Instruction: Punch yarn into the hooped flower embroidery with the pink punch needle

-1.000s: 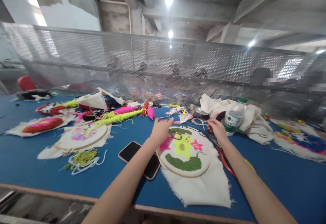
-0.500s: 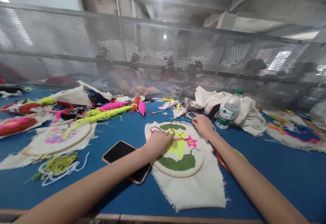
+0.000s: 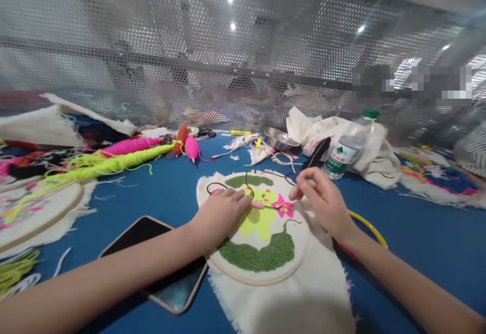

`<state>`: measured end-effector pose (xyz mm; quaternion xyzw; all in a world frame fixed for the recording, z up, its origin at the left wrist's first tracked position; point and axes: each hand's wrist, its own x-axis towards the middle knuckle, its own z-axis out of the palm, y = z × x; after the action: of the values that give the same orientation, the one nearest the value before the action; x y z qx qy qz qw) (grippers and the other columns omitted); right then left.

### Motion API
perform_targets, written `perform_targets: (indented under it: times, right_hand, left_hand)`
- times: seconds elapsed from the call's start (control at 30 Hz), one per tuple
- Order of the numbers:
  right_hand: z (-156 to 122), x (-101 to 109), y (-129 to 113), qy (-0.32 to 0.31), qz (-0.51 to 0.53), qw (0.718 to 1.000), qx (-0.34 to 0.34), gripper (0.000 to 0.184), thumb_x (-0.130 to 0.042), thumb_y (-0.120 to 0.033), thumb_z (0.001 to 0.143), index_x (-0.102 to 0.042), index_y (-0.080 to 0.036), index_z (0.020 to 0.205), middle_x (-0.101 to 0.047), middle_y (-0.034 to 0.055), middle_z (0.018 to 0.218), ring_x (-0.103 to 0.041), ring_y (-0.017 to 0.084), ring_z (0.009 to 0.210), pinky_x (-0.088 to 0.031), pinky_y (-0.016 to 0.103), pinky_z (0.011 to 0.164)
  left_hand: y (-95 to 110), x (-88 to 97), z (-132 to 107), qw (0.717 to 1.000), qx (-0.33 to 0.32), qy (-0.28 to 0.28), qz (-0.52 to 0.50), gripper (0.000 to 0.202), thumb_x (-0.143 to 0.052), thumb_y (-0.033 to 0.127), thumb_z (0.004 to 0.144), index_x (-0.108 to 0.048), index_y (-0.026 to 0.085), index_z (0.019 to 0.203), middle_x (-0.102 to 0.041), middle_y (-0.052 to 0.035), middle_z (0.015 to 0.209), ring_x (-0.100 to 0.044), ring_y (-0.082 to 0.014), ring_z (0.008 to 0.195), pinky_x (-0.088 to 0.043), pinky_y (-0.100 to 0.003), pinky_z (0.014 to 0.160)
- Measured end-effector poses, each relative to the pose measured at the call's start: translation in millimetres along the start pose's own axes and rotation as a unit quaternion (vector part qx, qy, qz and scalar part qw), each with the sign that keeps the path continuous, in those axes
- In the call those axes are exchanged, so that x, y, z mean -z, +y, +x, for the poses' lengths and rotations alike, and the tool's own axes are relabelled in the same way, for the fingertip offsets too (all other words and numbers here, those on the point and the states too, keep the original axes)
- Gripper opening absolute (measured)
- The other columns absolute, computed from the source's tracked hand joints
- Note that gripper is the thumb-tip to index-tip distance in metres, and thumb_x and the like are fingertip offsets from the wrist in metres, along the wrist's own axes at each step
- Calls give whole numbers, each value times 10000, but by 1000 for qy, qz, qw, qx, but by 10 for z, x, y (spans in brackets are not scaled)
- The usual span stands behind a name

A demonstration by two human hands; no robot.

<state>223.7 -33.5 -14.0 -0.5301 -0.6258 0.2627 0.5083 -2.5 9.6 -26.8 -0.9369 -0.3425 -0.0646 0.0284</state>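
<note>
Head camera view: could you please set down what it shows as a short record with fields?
Surface: blue table
Centre: embroidery hoop clamping white cloth, with green, yellow and pink stitching
Left hand: rests on the hoop, holding a pink tool at its fingertips
Right hand: fingers pinched by the black thread; hold unclear
Under left forearm: phone, screen dark
Behind: water bottle, metal bowl, neon yellow yarn
Right of hoop: yellow ring
</note>
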Motion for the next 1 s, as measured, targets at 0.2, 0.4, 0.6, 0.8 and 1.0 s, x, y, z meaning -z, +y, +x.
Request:
perform_targets:
  times: [0.2, 0.4, 0.6, 0.8, 1.0]
  right_hand:
    - [-1, -144, 252, -5, 77, 995, -68, 214, -528, -432, 858, -446, -237, 887, -643, -10, 667, -640, 150, 597, -526, 281, 602]
    - [-28, -150, 342, -30, 113, 989, -90, 208, -530, -408, 860, -423, -237, 914, -646, 2, 724, -660, 154, 619, -560, 299, 608]
    - [-34, -134, 316, -25, 107, 991, -78, 191, -505, -399, 876, -405, -240, 907, -630, -10, 693, -658, 146, 604, -560, 278, 581]
    - [-47, -135, 300, -33, 104, 992, -65, 166, -496, -379, 887, -404, -241, 899, -637, -12, 691, -663, 145, 634, -567, 285, 606]
    - [-72, -140, 278, -45, 100, 993, -41, 131, -485, -351, 903, -414, -241, 909, -660, -13, 691, -668, 154, 676, -557, 312, 664]
  left_hand:
    - [22, 30, 21, 999, 3, -34, 22, 217, -435, 128, 873, -562, 179, 1041, -650, -88, 964, -598, -223, 918, -451, -348, 805]
    - [14, 8, 24, 998, 4, -54, 35, 221, -458, 130, 864, -558, 184, 1054, -630, -87, 1037, -581, -248, 960, -452, -380, 805]
    - [-20, -14, 11, 1000, -12, -17, 11, 234, -445, 140, 865, -555, 208, 1059, -645, -74, 1005, -585, -220, 955, -442, -353, 829]
    - [-4, 2, 16, 998, 2, -54, 34, 249, -484, 140, 849, -555, 191, 1083, -632, -81, 1071, -575, -250, 990, -458, -390, 834]
    - [28, 44, 7, 997, 2, -64, 39, 261, -467, 122, 861, -545, 167, 1106, -618, -91, 1095, -566, -258, 1010, -467, -416, 853]
